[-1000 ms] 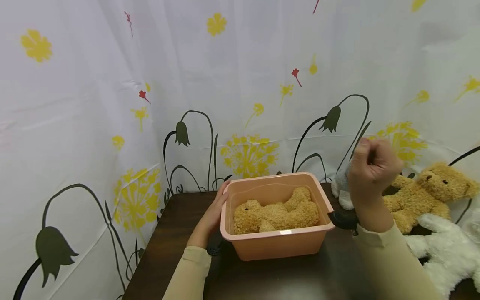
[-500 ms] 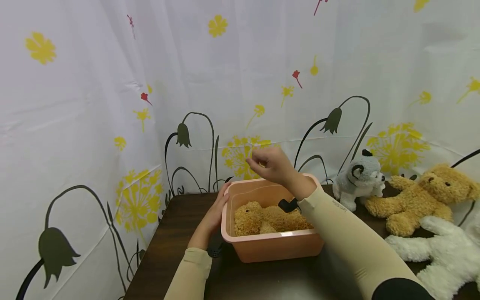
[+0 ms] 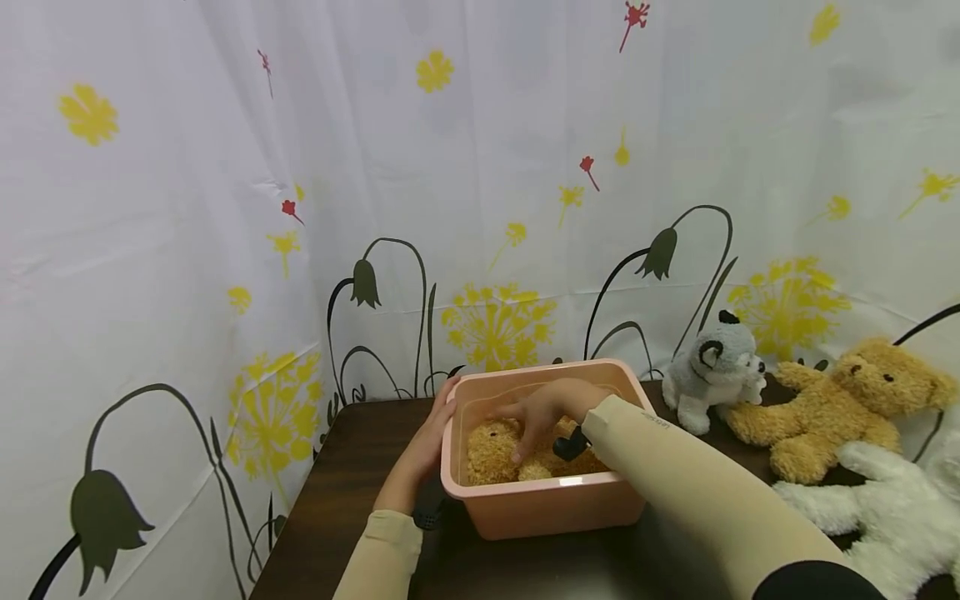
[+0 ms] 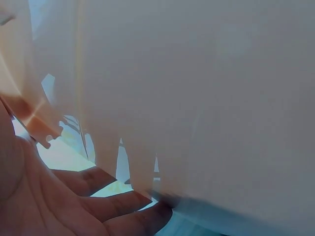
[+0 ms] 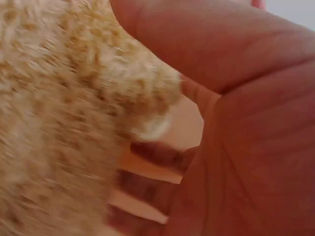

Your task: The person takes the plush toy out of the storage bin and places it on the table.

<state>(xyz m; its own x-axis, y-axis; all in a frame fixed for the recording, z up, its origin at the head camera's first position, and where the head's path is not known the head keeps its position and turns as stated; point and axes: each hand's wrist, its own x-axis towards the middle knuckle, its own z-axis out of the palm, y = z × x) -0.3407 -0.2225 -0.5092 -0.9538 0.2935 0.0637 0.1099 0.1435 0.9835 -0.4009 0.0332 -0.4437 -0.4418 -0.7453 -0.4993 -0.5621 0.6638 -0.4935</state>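
A golden-brown teddy bear (image 3: 491, 454) lies on its side in a pink plastic tub (image 3: 551, 510). My right hand (image 3: 546, 410) reaches down into the tub over the bear, thumb and fingers spread apart. The right wrist view has the bear's curly fur (image 5: 64, 123) between the thumb and the other fingers, with gaps of tub showing between those fingers (image 5: 147, 191). My left hand (image 3: 426, 435) rests against the tub's left side, fingertips at the rim. In the left wrist view, its straight fingers (image 4: 115, 204) lie along the pale tub wall (image 4: 221, 123).
Right of the tub sit a grey and white husky plush (image 3: 712, 375), a second golden teddy bear (image 3: 840, 408) and a white plush (image 3: 892, 517). All stand on a dark wooden table (image 3: 337, 475). A flower-printed curtain (image 3: 487, 167) hangs behind.
My right hand has swung left from beside the plush toys and dropped into the tub, its fingers spreading from a curl. My left hand has stayed at the tub's side.
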